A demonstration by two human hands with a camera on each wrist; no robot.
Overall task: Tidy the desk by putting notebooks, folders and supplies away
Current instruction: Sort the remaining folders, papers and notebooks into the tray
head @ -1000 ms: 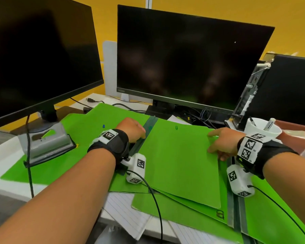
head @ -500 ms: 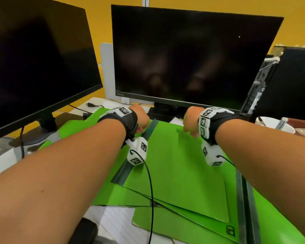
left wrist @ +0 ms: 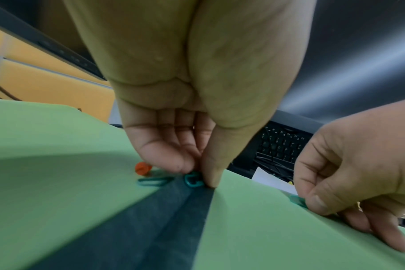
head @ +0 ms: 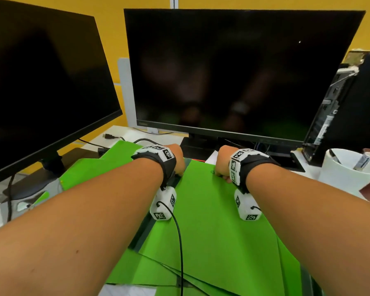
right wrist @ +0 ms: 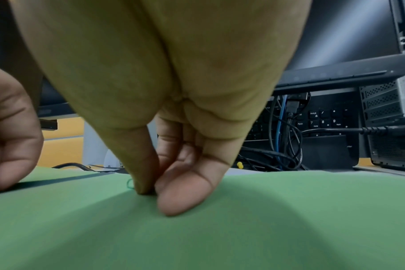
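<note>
Both hands work the green folder's (head: 212, 221) far edge, monitors close at twelve o'clock. Left hand (left wrist: 185, 138) pinches a teal paperclip (left wrist: 192, 180); right hand (right wrist: 173, 146) pinches another paperclip (right wrist: 129, 183).

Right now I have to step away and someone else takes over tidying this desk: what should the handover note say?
Left hand: thumb and fingers pinching a teal paper clip on the dark spine of a green folder.
Right hand: pinching a second teal clip on the top folder's far edge.
Loose nearby: another teal clip and an orange push pin beside the left hand.
Several green folders lie overlapped; lined paper sticks out under them.
White cup with pens stands at right.
Done: no folder put away yet.
Left: gather clips and pin, stack folders, store paper.
</note>
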